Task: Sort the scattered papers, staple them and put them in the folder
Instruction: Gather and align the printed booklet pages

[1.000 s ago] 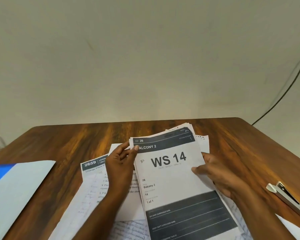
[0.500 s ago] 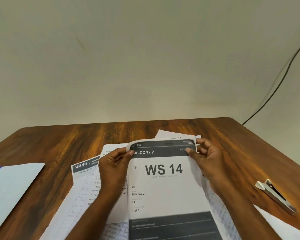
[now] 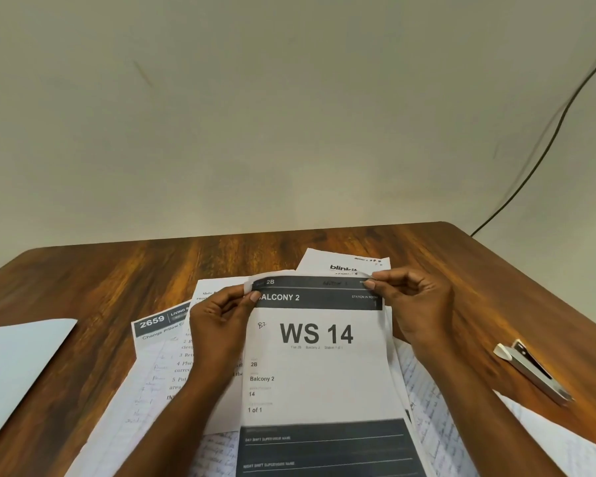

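Observation:
A stack of printed sheets topped by the "WS 14 / Balcony 2" sheet [image 3: 319,366] is held over the wooden table [image 3: 117,273]. My left hand [image 3: 221,321] pinches its top left corner. At the top right corner my right hand [image 3: 413,304] pinches the edge, which curls up slightly. Loose papers lie under and around it: a "2659" sheet [image 3: 155,325], a "blinkit" slip [image 3: 341,265] and handwritten pages [image 3: 424,390]. A silver stapler [image 3: 530,371] lies to the right. The folder [image 3: 18,366], pale with a blue edge, lies at the left.
A black cable [image 3: 544,139] runs down the wall at the back right. Bare wood shows along the far side of the table and between the papers and the folder. Another white sheet [image 3: 572,442] lies at the bottom right.
My right hand moved from the stack's right side up to its top right corner. My left hand went on gripping the top left corner. The stack straightened and its top edge now curls.

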A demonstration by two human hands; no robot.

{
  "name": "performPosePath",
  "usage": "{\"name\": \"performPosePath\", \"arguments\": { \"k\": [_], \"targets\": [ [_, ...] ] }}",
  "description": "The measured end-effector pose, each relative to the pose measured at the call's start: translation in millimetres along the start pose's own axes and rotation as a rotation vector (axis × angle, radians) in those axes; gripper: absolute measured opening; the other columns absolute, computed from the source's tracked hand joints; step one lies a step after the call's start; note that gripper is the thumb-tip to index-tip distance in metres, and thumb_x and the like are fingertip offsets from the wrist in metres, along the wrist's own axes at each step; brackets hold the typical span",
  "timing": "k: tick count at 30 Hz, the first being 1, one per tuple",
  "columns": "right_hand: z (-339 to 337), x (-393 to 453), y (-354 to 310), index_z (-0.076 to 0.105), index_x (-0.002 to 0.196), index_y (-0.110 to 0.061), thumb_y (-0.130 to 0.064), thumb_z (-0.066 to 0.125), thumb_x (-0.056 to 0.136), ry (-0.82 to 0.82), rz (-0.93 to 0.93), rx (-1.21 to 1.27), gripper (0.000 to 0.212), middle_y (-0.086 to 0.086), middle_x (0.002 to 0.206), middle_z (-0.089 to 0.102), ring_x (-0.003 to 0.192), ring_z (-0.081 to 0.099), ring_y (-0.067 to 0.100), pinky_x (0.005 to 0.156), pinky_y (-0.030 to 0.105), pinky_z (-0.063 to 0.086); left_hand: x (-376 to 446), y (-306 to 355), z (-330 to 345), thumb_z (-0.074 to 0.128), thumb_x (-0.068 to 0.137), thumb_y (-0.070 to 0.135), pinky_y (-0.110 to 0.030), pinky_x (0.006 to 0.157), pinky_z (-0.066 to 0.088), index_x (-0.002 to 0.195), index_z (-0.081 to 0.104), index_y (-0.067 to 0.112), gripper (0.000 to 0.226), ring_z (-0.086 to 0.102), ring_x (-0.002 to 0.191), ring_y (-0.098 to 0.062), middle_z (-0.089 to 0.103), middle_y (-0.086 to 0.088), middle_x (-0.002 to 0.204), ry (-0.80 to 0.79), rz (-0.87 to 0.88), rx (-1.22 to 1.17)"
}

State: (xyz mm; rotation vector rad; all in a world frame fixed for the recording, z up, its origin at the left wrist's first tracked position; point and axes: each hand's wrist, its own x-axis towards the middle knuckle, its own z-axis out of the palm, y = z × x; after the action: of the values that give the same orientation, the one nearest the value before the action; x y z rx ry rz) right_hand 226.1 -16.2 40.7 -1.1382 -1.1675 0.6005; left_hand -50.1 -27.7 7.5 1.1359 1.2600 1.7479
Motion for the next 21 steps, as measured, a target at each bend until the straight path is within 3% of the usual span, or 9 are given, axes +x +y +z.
{"name": "performPosePath", "arguments": {
  "k": [5, 9, 11, 14, 17, 21],
  "targets": [
    [-0.3, -1.5, -3.0, 0.079, 0.082, -0.019, -0.023, 0.084, 0.069, 0.006, -0.021, 0.037, 0.015, -0.008, 0.082, 0.079, 0.083, 0.076, 0.009, 0.071, 0.020, 0.062, -3.1, 2.2, 0.6, 0.078, 0.092, 0.016, -0.050, 0.085, 0.065, 0.113, 0.079, 0.011, 0.021, 0.081, 0.093, -0.025, 0.083, -0.004, 0.101, -0.007, -0.020, 0.007],
    [0.0, -1.8, -2.8, 0.078, 0.085, -0.011, -0.015, 0.085, 0.071, 0.004, -0.012, 0.119, 0.016, -0.006, 0.082, 0.079, 0.084, 0.076, 0.012, 0.066, 0.017, 0.060, -10.6, 9.1, 5.8, 0.069, 0.100, 0.024, -0.041, 0.072, 0.067, 0.120, 0.074, 0.019, 0.021, 0.081, 0.089, -0.020, 0.083, 0.005, 0.104, -0.070, -0.059, 0.020],
    [2.8, -3.6, -2.5, 0.077, 0.087, -0.008, -0.016, 0.084, 0.069, 0.015, -0.002, 0.171, 0.021, -0.003, 0.084, 0.080, 0.085, 0.077, 0.015, 0.067, 0.021, 0.062, -14.4, 10.1, 9.3, 0.067, 0.102, 0.029, -0.034, 0.066, 0.066, 0.121, 0.069, 0.024, 0.020, 0.081, 0.086, -0.018, 0.082, 0.008, 0.104, -0.119, -0.072, 0.070],
    [5.4, -4.8, 0.2, 0.077, 0.088, -0.010, -0.018, 0.084, 0.067, 0.033, 0.030, 0.255, 0.024, 0.005, 0.090, 0.080, 0.090, 0.078, 0.022, 0.076, 0.036, 0.064, -18.3, 10.7, 12.2, 0.065, 0.103, 0.034, -0.039, 0.071, 0.067, 0.121, 0.065, 0.026, 0.020, 0.081, 0.089, -0.018, 0.081, 0.006, 0.110, -0.166, -0.077, 0.112],
    [5.5, -3.9, 4.7, 0.077, 0.090, -0.012, -0.022, 0.085, 0.067, 0.042, 0.042, 0.263, 0.026, 0.006, 0.093, 0.080, 0.092, 0.077, 0.024, 0.081, 0.041, 0.064, -21.2, 18.6, 12.0, 0.057, 0.108, 0.030, -0.030, 0.066, 0.065, 0.118, 0.068, 0.024, 0.017, 0.081, 0.087, -0.018, 0.083, 0.005, 0.104, -0.161, -0.068, 0.064],
    [4.6, -5.5, 3.2, 0.071, 0.112, -0.013, -0.029, 0.081, 0.079, -0.167, 0.155, 0.216, 0.038, 0.005, 0.106, 0.080, 0.097, 0.078, 0.025, 0.080, 0.042, 0.063, -20.7, 24.1, 11.0, 0.051, 0.110, 0.037, -0.040, 0.072, 0.066, 0.117, 0.068, 0.024, 0.023, 0.081, 0.085, -0.023, 0.083, 0.003, 0.099, -0.066, -0.114, 0.023]
  ]
}}
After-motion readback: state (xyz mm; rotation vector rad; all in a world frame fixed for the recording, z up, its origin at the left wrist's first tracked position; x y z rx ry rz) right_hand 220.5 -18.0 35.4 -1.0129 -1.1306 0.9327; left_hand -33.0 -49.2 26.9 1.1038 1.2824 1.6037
